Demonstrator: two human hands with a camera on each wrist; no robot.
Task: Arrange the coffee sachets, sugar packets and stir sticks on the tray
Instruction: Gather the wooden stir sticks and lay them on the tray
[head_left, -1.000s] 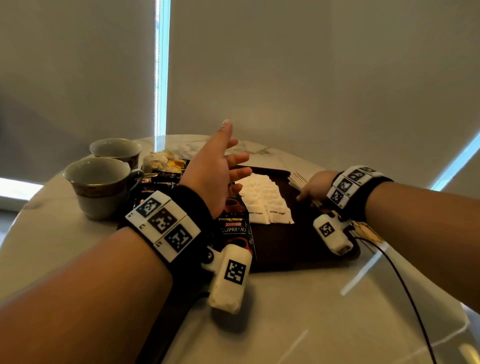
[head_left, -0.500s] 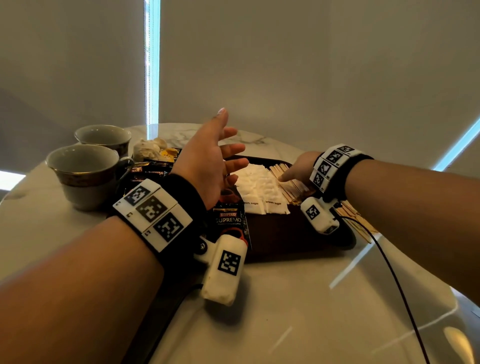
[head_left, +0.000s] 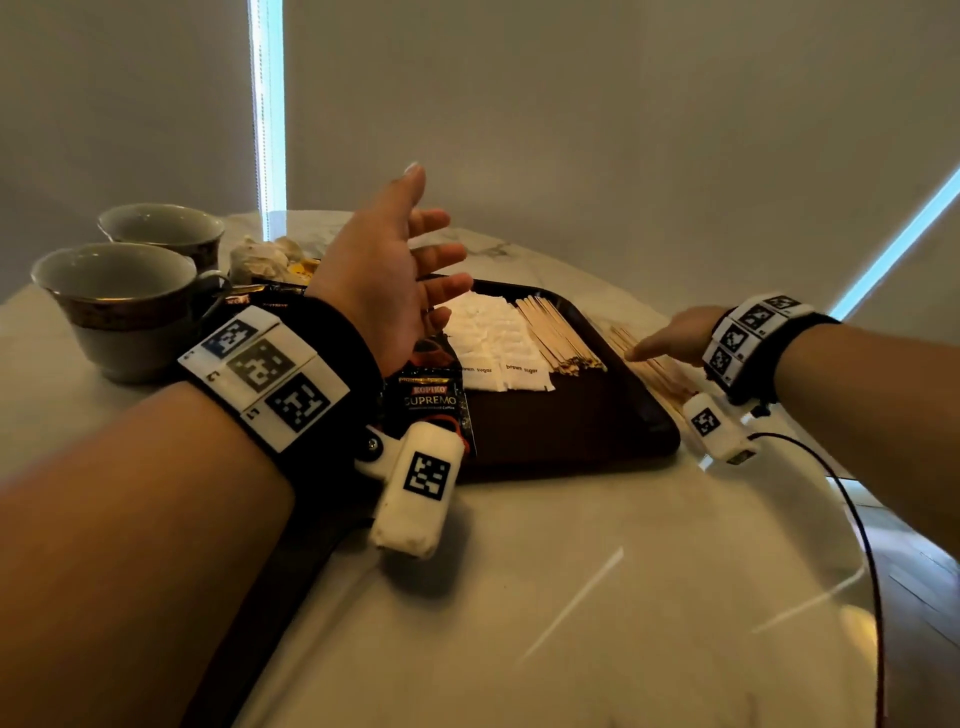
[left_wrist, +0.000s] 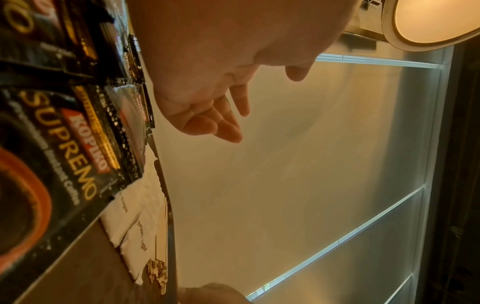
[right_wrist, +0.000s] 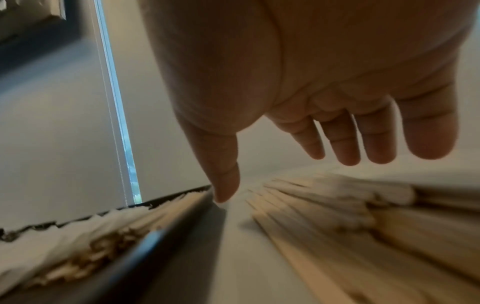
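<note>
Two hands are seen with fingers spread and nothing held: the left hand (head_left: 400, 270) is raised above the coffee sachets (head_left: 431, 400) at the tray's (head_left: 597, 441) left side, while the right hand (head_left: 670, 338) is lowered, fingers straight, over loose stir sticks (head_left: 649, 369) lying on the tabletop (head_left: 571, 597) just outside the tray's right rim. Between the hands, sugar packets (head_left: 493, 338) and a row of stir sticks (head_left: 556, 332) are laid side by side on the tray, with bare tray floor nearer the wrists. Two cups (head_left: 119, 301) are stood left of the left hand, and pale blinds are hung behind.
</note>
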